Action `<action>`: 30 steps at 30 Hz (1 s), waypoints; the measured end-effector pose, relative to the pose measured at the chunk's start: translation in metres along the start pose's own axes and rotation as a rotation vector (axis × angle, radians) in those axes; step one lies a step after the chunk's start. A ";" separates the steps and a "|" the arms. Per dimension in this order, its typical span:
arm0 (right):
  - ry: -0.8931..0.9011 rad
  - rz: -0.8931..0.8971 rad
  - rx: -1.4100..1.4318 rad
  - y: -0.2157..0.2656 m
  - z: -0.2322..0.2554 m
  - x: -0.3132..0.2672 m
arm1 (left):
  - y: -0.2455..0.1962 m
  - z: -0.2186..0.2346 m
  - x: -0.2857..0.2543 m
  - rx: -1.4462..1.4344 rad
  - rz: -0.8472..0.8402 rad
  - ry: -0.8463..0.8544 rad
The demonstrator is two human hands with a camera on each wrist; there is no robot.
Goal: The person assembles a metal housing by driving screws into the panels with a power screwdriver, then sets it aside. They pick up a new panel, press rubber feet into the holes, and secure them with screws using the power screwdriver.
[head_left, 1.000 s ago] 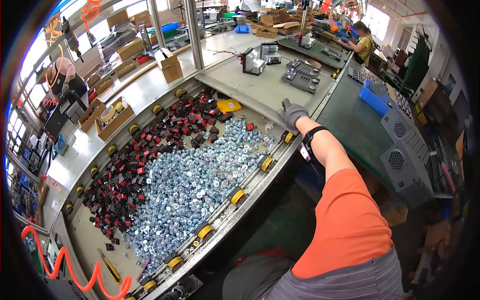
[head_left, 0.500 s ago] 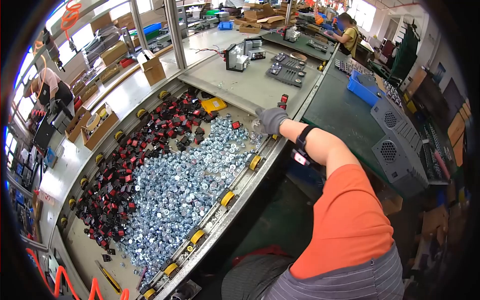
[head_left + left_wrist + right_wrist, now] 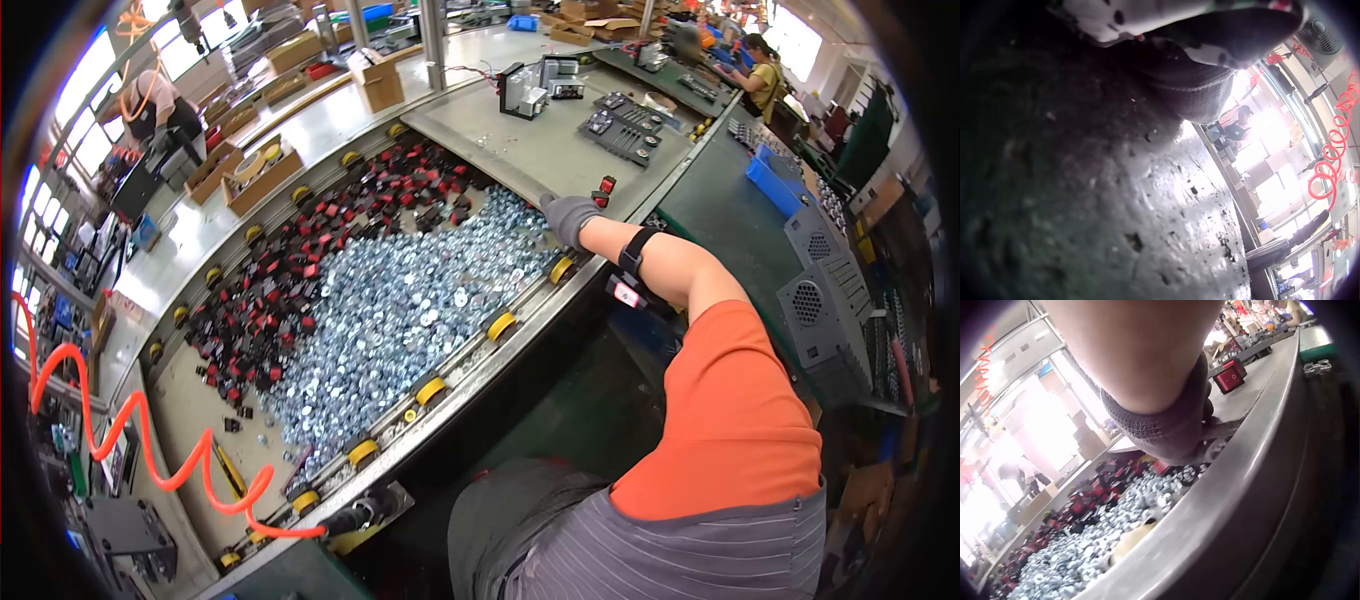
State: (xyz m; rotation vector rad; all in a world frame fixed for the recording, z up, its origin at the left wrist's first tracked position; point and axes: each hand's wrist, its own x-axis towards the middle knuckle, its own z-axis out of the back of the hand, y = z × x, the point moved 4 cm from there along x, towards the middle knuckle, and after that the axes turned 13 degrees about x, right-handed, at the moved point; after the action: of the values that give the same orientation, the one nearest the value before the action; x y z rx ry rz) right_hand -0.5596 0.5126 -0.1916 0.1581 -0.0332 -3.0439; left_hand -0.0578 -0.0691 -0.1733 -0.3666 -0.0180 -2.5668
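Observation:
My right hand [image 3: 570, 220], in a grey knit glove, reaches to the near corner of the flat grey plate [image 3: 480, 145], beside the heap of silvery screws [image 3: 400, 310]. In the right wrist view the glove [image 3: 1166, 434] hides its fingers; I cannot tell whether they hold anything. Just beyond it, red-and-black rocker switches [image 3: 605, 190] stand on the plate. Many more switches [image 3: 290, 270] lie heaped along the far side of the screws. My left hand is outside the head view; the left wrist view shows grey knit fabric [image 3: 1200, 94] above a dark worn surface [image 3: 1116, 206], no fingers.
Yellow rollers [image 3: 430, 390] line the metal rail. An orange coiled hose [image 3: 150, 450] crosses the near left corner, by a yellow cutter knife [image 3: 229, 470]. Assembled units [image 3: 540, 85] and dark panels [image 3: 622, 128] sit on the plate. Grey metal housings [image 3: 825, 290] stand at right.
My right hand has drawn back from over the plate to its near edge by the screws. Red-and-black switches now show on the plate beside it. The head view has shifted, bringing more orange hose into sight.

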 end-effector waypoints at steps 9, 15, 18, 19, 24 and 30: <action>0.186 0.278 0.070 0.163 -0.002 -0.066 | 0.001 -0.010 -0.005 -0.141 0.075 -0.041; 0.166 0.536 0.365 0.216 0.055 -0.113 | -0.008 0.000 -0.002 -0.155 0.088 -0.033; 0.049 0.589 0.419 0.198 0.059 -0.102 | -0.004 -0.004 -0.003 -0.171 0.067 -0.066; 0.068 0.587 0.375 0.195 0.051 -0.097 | -0.002 -0.005 -0.004 -0.158 0.086 -0.071; 0.195 0.736 0.355 0.271 0.023 -0.108 | 0.001 -0.010 -0.005 -0.120 0.055 -0.131; 0.136 1.263 0.340 0.437 -0.013 -0.133 | 0.001 -0.002 -0.004 -0.162 0.081 -0.103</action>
State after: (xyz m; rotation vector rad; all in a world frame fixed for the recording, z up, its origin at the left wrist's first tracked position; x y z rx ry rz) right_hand -0.3861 0.0897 -0.1792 0.2415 -0.4460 -1.7443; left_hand -0.0547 -0.0681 -0.1766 -0.5493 0.1640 -2.4741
